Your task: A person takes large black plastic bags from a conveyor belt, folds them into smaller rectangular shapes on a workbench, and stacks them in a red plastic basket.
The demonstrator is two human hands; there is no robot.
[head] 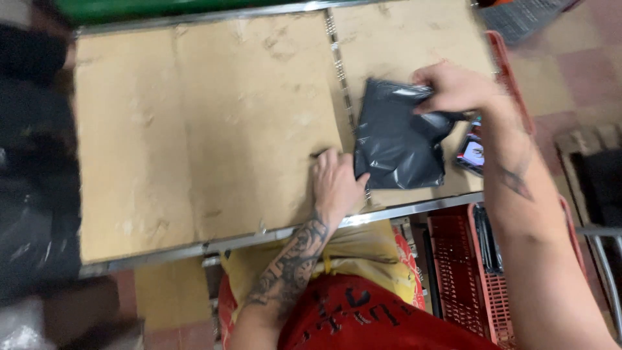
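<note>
Right hand (453, 87) pinched the black poly bag (398, 139) at its top, fingertips hidden, left hand (334, 185) flat beside its lower corner on cardboard-covered table (207, 129), phone (472, 152) half-hidden behind.

A flat black plastic mailer bag (398, 136) lies between both hands, touching each. A small lit phone screen (472, 152), multicoloured, sits just beneath the right forearm.

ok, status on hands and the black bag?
Left hand flat on cardboard-topped table, thumb at the edge of the black plastic mailer bag. Right hand gripping bag's top edge. Phone beside the bag, partly hidden.
</note>
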